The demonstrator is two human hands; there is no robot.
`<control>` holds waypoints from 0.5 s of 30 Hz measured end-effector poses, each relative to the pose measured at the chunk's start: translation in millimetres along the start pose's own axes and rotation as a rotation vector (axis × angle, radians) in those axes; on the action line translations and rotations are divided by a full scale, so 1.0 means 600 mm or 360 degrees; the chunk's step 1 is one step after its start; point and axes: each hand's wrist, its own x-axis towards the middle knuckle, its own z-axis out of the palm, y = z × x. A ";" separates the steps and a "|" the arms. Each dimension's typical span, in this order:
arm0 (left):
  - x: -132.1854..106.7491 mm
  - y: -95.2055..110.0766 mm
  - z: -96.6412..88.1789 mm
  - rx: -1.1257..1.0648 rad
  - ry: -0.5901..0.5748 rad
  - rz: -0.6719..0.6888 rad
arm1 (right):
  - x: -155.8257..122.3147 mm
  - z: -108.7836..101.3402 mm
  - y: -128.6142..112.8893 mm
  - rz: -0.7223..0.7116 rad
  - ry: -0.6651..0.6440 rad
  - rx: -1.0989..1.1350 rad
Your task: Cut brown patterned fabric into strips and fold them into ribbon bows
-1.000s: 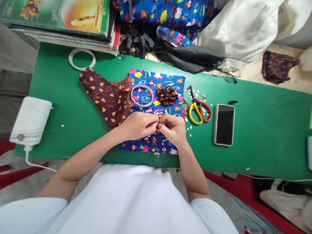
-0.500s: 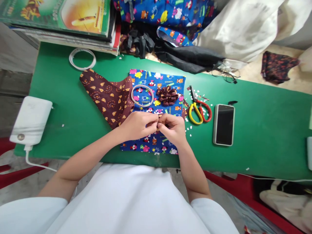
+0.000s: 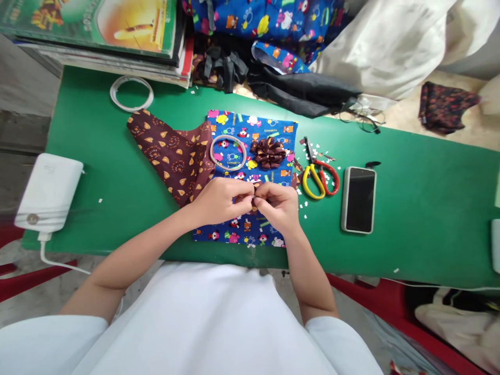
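Observation:
Over a blue cartoon-print cloth, my left hand and my right hand meet fingertip to fingertip. Both pinch a small piece of brown fabric, mostly hidden by the fingers. Just beyond them on the cloth lie a brown fabric flower and a thin pale ring of coiled wire or cord. A larger brown cloth with a yellow leaf-like print spreads to the left, its right end overlapping the blue cloth.
Scissors with yellow and red handles lie right of the cloth among white scraps. Farther right is a phone. A white power bank with a cable sits at the left. Books, another coil and fabric bundles line the back.
My hands stay pinched together over the cloth, with only a very slight shift of the right hand. Nothing else has visibly moved.

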 end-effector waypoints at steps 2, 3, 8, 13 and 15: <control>0.000 0.001 0.000 0.0000 0.0014 0.0002 | 0.000 0.000 0.001 -0.0003 0.0000 0.0012; 0.000 0.001 -0.001 -0.0001 0.0025 0.0002 | -0.001 -0.001 0.002 -0.0005 0.0003 0.0020; 0.004 -0.001 -0.007 0.0024 0.0119 -0.0003 | 0.000 -0.002 0.002 -0.0008 0.0058 0.0112; 0.006 -0.003 -0.010 0.0068 0.0055 -0.0093 | 0.001 -0.003 -0.002 -0.0003 0.0080 0.0209; 0.005 -0.003 -0.009 0.0108 -0.0011 -0.0138 | 0.001 -0.004 -0.004 0.0029 0.0084 0.0270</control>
